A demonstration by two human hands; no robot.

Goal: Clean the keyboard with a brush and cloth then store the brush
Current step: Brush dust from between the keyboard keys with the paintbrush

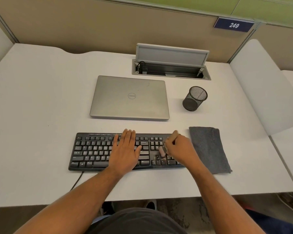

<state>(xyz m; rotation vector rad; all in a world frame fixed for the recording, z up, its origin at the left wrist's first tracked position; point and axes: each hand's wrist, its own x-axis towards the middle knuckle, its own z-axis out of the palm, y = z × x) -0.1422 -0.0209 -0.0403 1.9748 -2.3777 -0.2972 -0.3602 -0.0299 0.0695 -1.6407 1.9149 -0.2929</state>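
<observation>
Pale bristles of one small brush (pixel 163 151) touch the keys near the arrow cluster, its handle gripped in the curled right hand (pixel 177 146). Flat, fingers straight, the left hand (pixel 126 149) presses the middle of one black plastic keyboard (pixel 91 152). Just right lies one folded grey fuzzy cloth (pixel 209 149). Beyond on the white desk (pixel 41 98): one closed silver laptop (pixel 129 97), one round black mesh cup (pixel 194 98).

Brush (pixel 163 152) blurred, mostly hidden in right hand (pixel 177 146); keyboard (pixel 95 152) middle covered by left hand (pixel 126 152); key letters unreadable.
</observation>
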